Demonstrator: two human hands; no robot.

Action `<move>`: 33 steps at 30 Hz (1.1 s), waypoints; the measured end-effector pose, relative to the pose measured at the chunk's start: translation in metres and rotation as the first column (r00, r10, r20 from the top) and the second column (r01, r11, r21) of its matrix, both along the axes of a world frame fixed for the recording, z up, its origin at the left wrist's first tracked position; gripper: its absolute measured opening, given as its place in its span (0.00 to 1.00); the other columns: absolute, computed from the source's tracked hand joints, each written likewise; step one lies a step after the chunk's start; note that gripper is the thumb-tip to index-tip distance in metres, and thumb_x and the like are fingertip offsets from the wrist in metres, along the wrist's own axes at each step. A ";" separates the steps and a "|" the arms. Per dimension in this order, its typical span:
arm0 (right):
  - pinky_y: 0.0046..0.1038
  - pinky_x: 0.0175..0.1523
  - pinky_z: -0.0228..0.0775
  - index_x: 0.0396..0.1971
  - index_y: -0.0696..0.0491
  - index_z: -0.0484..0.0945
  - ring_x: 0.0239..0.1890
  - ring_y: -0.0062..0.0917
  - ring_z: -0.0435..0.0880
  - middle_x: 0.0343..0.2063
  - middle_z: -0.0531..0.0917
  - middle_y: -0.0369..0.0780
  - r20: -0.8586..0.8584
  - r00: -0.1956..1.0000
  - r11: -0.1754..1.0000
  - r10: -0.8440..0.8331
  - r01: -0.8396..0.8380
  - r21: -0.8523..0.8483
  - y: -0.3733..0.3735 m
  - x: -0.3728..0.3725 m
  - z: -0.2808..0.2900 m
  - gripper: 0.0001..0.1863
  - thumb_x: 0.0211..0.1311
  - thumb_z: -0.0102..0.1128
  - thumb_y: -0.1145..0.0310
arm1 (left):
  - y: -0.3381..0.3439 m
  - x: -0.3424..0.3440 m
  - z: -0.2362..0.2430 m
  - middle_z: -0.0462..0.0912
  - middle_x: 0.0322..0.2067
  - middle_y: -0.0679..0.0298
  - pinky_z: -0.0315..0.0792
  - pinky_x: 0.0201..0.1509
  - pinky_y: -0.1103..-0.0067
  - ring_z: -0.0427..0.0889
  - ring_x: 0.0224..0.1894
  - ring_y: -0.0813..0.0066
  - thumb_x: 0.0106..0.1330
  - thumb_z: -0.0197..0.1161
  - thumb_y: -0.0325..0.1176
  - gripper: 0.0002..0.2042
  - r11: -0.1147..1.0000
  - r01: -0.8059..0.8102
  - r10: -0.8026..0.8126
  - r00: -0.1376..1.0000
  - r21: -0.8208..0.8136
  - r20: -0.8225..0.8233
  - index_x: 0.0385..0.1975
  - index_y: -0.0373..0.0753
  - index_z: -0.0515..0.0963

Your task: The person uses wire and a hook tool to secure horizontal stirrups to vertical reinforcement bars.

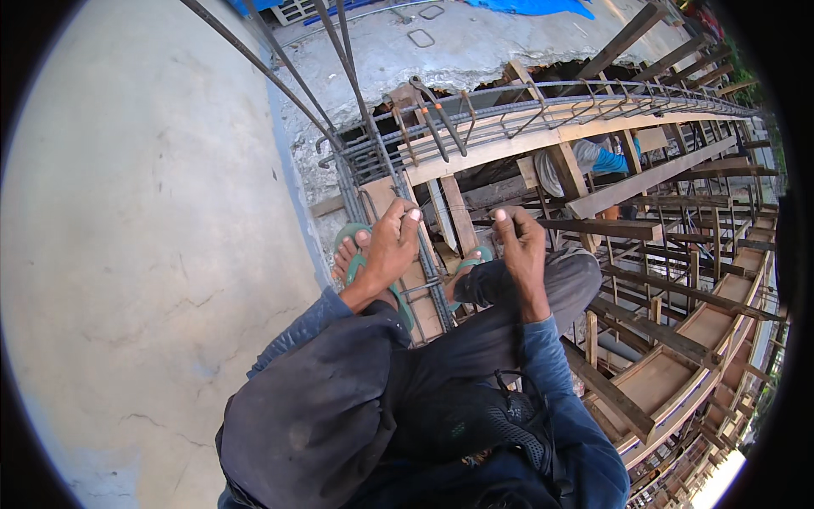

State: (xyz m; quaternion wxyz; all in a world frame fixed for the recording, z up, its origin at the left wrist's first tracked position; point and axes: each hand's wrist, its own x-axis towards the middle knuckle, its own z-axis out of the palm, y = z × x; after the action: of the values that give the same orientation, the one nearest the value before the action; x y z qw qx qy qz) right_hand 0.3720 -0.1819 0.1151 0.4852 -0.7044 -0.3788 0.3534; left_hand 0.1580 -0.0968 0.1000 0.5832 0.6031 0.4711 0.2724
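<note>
I squat with my left hand [396, 243] and my right hand [522, 246] raised above the rebar, both pinched closed. A thin dark tie wire [455, 206] runs faintly across the gap between their fingertips. Below my left hand, steel rebar with stirrups [430, 288] lies along a wooden formwork board [417, 287]. Ahead, a pair of pincers [434, 127] with dark handles and orange bands hangs on the crossing rebar cage [543, 109]. My left foot in a green flip-flop [354, 269] rests beside the bars; the other foot is partly hidden.
A grey plastered wall [161, 220] stands close on my left. Upright rebars [263, 68] rise beside it. Timber props and beams [644, 229] fill the drop to my right, where another person's blue sleeve [612, 161] shows. Beyond lies a concrete slab [483, 38] with loose stirrups [420, 38].
</note>
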 end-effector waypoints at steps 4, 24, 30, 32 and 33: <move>0.18 0.35 0.70 0.51 0.58 0.80 0.34 0.16 0.78 0.33 0.81 0.35 -0.298 0.942 0.989 0.151 -0.145 0.043 0.003 -0.056 -0.012 0.20 0.69 0.60 0.58 | -0.002 -0.001 0.003 0.74 0.18 0.61 0.66 0.25 0.76 0.73 0.19 0.79 0.74 0.51 0.32 0.08 0.994 -0.015 0.017 1.000 0.106 -0.022 0.37 0.34 0.72; 0.29 0.37 0.75 0.34 0.50 0.68 0.26 0.24 0.76 0.23 0.71 0.34 -0.863 0.498 0.877 -0.088 0.449 0.170 0.039 -0.037 -0.002 0.16 0.75 0.49 0.53 | -0.013 0.002 0.017 0.77 0.25 0.66 0.68 0.25 0.86 0.74 0.21 0.84 0.76 0.53 0.40 0.15 0.618 0.591 -0.273 0.779 -0.518 0.564 0.44 0.31 0.74; 0.21 0.28 0.65 0.34 0.49 0.68 0.21 0.16 0.64 0.20 0.64 0.30 -0.849 0.527 0.857 -0.048 0.458 0.236 0.048 -0.018 0.022 0.14 0.75 0.48 0.55 | -0.010 0.003 0.008 0.78 0.23 0.66 0.71 0.23 0.84 0.77 0.20 0.84 0.77 0.48 0.37 0.14 0.669 0.634 -0.410 0.751 -0.389 0.518 0.44 0.31 0.75; 0.19 0.24 0.57 0.32 0.51 0.67 0.17 0.13 0.58 0.18 0.61 0.29 -0.875 0.484 0.878 0.014 0.412 0.242 0.046 -0.005 0.020 0.17 0.74 0.51 0.52 | -0.006 0.008 0.021 0.78 0.22 0.65 0.72 0.23 0.81 0.76 0.19 0.82 0.77 0.47 0.37 0.14 0.686 0.662 -0.541 0.742 -0.303 0.395 0.44 0.31 0.74; 0.16 0.21 0.51 0.32 0.51 0.67 0.16 0.11 0.54 0.17 0.59 0.28 -0.904 0.423 0.874 0.057 0.417 0.250 0.045 -0.002 0.020 0.16 0.75 0.49 0.54 | -0.004 0.010 0.025 0.78 0.21 0.63 0.74 0.24 0.79 0.76 0.18 0.81 0.77 0.46 0.36 0.14 0.689 0.692 -0.646 0.721 -0.216 0.250 0.44 0.30 0.73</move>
State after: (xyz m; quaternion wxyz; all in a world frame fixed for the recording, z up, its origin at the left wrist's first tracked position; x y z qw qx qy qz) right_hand 0.3704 -0.1367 0.1353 0.7915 -0.3193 -0.0544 0.5183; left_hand 0.1681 -0.1013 0.1247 0.7595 0.6167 0.2066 0.0131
